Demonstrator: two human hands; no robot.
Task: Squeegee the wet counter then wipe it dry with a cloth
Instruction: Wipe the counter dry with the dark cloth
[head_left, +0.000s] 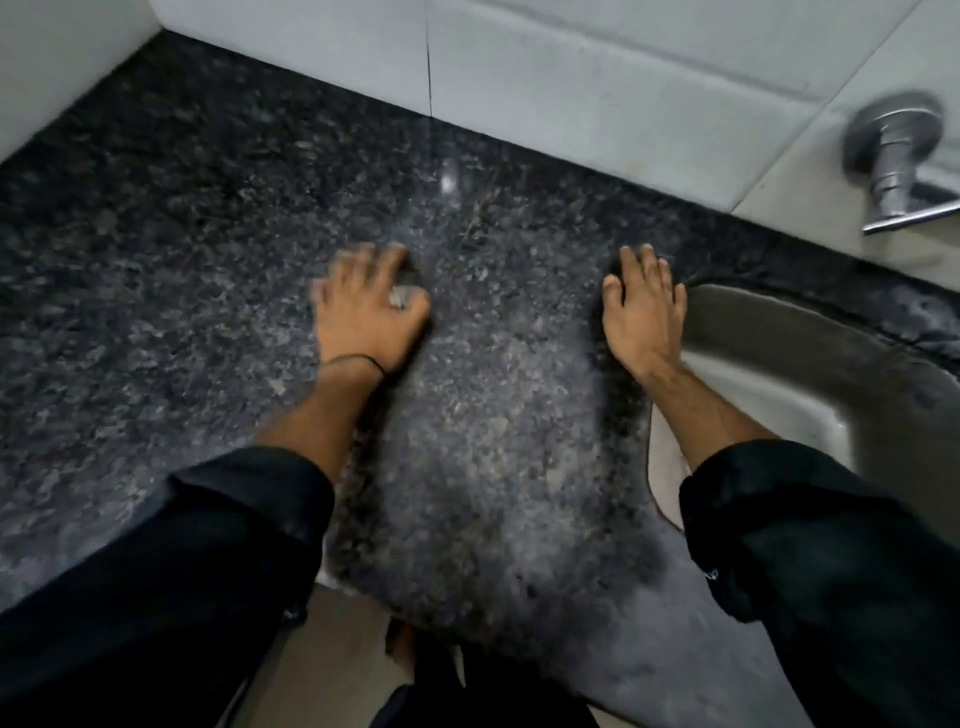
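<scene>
Since left hand and right hand lie open, fingers spread, on the table, no squeegee or cloth in view, bare palms may just smear water instead of driving it into the sink

Polished dark speckled stone for the counter, glossy, with a pale gleam near the wall and a greyer, hazier look toward the middle; smooth white glazed tiles behind. Dull brushed steel on the sink, bright chromed metal on the tap. Matt black cloth on 2 sleeves, and a thin dark cord at the left wrist.
</scene>
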